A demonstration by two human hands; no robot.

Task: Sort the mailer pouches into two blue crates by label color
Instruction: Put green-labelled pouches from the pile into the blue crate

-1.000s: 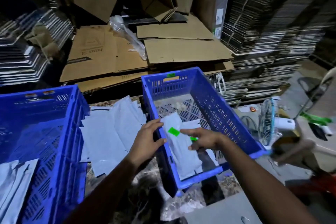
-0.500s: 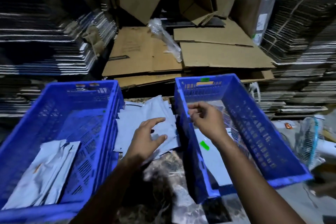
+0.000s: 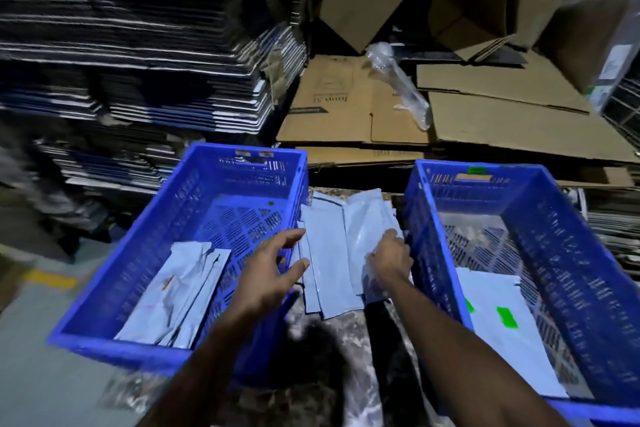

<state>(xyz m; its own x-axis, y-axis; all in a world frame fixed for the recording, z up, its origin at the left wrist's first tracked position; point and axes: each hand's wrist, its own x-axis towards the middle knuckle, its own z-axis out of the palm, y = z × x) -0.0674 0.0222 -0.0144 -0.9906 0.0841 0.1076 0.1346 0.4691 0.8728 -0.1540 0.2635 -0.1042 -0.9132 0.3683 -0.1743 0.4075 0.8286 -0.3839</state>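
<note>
Nearest us, our left hand [image 3: 273, 270] hovers with fingers spread over the loose pile of grey plastic mailer pouches [image 3: 341, 246], and our right hand [image 3: 389, 258] curls down onto it; whether it grips, we cannot tell. Left of the pile stands one blue perforated plastic crate [image 3: 145, 291] holding pouches, right of it another blue crate [image 3: 568, 253] holding green-labelled ones. Beyond the pile lies flattened brown cardboard [image 3: 363, 107].

A mottled stone-like surface [image 3: 349, 340] carries a loose pile of grey plastic mailer pouches [image 3: 332, 253] at 12 o'clock, a perforated blue plastic crate [image 3: 173, 215] at 9 o'clock and another blue crate [image 3: 571, 236] at 3 o'clock.
</note>
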